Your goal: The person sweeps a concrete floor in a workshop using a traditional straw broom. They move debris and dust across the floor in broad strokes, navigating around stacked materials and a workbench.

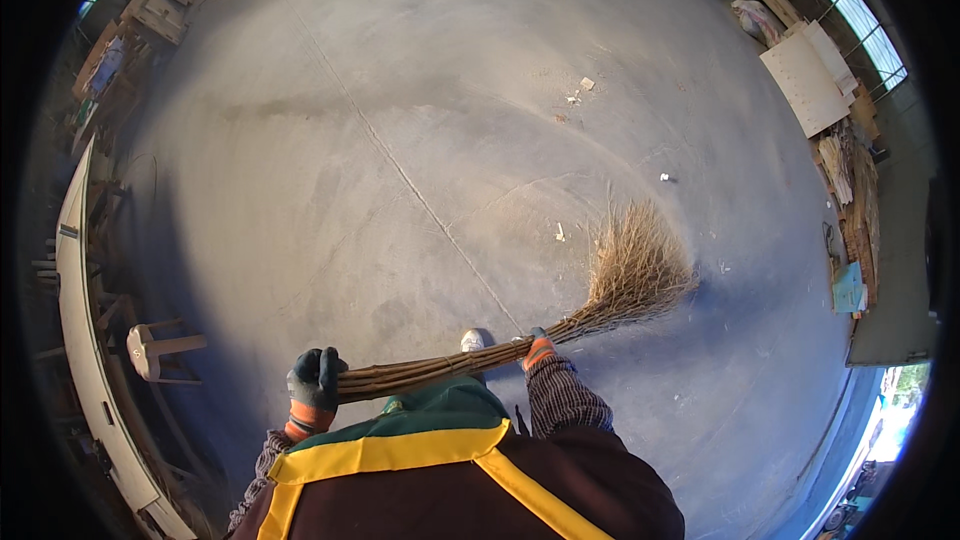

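A long twig broom [440, 368] lies slantwise across my front, its bundled stick handle to the left and its brushy head fanning out at the right over the concrete floor. At the handle's left end, my left hand [314, 385], in a dark glove with an orange cuff, is closed round the sticks. Farther along, close to where the twigs spread, my right hand [539, 348] in a matching glove grips the bundle; its fingers are partly hidden. Small pale scraps [560, 232] lie on the floor just beyond the broom head.
More debris [580, 92] is scattered farther ahead, with a small white piece [666, 178] to the right. Along the left stand a stool [160, 350] and a long pale panel [85, 340]. Boards [806, 80] and a light-blue box [849, 288] line the right wall.
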`<action>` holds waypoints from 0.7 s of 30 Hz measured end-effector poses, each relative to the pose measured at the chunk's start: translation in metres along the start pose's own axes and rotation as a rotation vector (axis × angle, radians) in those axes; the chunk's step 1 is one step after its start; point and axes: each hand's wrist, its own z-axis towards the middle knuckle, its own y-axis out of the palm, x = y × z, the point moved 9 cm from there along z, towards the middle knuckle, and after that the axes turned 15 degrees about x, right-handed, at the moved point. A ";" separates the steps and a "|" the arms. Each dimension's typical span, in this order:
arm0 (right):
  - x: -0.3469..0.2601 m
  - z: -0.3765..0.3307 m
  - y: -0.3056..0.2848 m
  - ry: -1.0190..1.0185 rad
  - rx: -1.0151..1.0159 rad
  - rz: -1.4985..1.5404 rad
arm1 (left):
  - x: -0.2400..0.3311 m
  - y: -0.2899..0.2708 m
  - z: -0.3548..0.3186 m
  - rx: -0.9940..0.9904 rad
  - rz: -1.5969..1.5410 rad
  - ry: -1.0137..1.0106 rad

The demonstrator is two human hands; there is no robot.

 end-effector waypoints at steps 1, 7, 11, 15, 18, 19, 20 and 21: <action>0.005 -0.003 -0.013 0.065 0.087 0.154 | -0.006 -0.006 -0.005 -0.002 0.029 0.056; 0.044 -0.082 0.031 -0.063 -0.211 0.455 | -0.068 -0.114 -0.055 0.130 -0.211 0.121; 0.100 -0.133 0.094 -0.034 -0.191 0.464 | -0.117 -0.213 -0.106 0.334 -0.316 0.073; 0.152 -0.188 0.168 -0.021 -0.321 0.369 | -0.138 -0.297 -0.169 0.551 -0.232 0.058; 0.187 -0.221 0.220 0.024 -0.425 0.283 | -0.132 -0.333 -0.214 0.657 -0.157 0.099; 0.197 -0.226 0.232 0.042 -0.397 0.278 | -0.130 -0.342 -0.227 0.697 -0.079 0.089; 0.205 -0.231 0.244 0.028 -0.411 0.235 | -0.126 -0.345 -0.237 0.715 -0.027 0.085; 0.208 -0.235 0.252 -0.011 -0.430 0.180 | -0.123 -0.346 -0.246 0.723 0.016 0.053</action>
